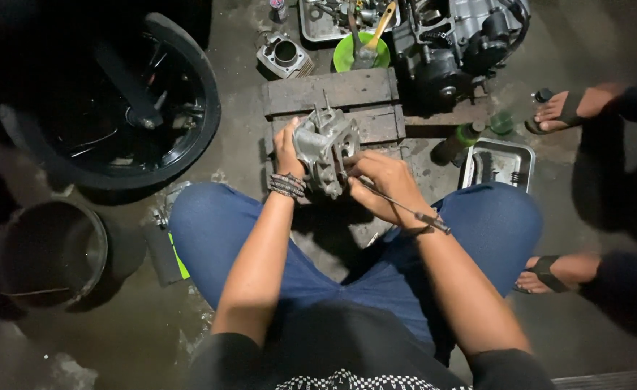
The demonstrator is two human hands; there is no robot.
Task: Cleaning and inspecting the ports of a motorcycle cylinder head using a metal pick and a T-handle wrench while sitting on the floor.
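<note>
I sit low with my knees apart above a grey concrete floor. My left hand (pixel 286 150), beaded bands on its wrist, grips the left side of a grey metal engine cylinder head (pixel 327 148) that stands on a wooden block (pixel 336 92). My right hand (pixel 382 186) holds a thin metal rod tool (pixel 405 208); its tip is against the right face of the cylinder head and its handle end sticks out past my wrist.
A motorcycle wheel with tyre (pixel 119 101) lies at left and a dark bucket (pixel 47 253) below it. Behind the block are a cylinder barrel (pixel 283 56), a green bowl with a brush (pixel 362 50), a parts tray (pixel 333 18) and an engine (pixel 463 40). A metal tray (pixel 497 163) and another person's sandalled feet (pixel 567 108) are at right.
</note>
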